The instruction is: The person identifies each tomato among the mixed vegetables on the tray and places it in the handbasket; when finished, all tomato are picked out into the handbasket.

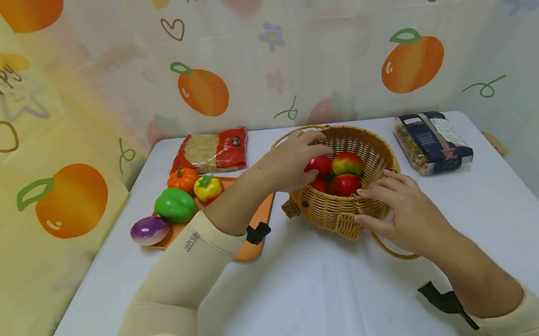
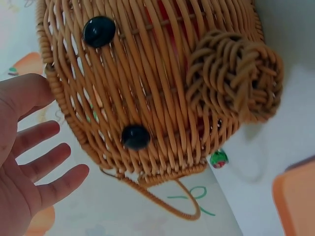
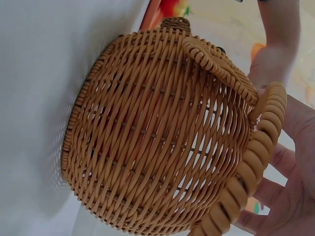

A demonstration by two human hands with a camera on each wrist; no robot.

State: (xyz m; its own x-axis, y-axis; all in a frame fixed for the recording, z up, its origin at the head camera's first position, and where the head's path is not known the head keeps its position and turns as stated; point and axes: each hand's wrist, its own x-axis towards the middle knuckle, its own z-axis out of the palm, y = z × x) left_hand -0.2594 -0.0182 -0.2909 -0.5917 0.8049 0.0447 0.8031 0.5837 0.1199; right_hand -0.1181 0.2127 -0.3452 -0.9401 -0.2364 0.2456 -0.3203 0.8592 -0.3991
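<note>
A round wicker basket [image 1: 326,214] with an animal face stands right of the table's middle. Inside it lie several red apples, one [image 1: 347,164] tinged yellow-green. My left hand [image 1: 293,160] reaches over the basket's left rim with loosely spread fingers, close to the apples. In the left wrist view those fingers [image 2: 51,189] hold nothing, and the thumb is by the rim. My right hand [image 1: 409,213] is at the near right rim, its fingertips touching the basket beside the woven ear [image 1: 348,225]. A looped handle [image 3: 246,172] partly hides that hand in the right wrist view.
An orange board [image 1: 253,249] on the left bears a green pepper [image 1: 175,205], an orange pepper [image 1: 183,180], a yellow-red pepper [image 1: 208,188] and a purple eggplant-like vegetable [image 1: 150,231]. A red bag [image 1: 213,151] lies behind; a dark-blue packet [image 1: 433,142] lies at right.
</note>
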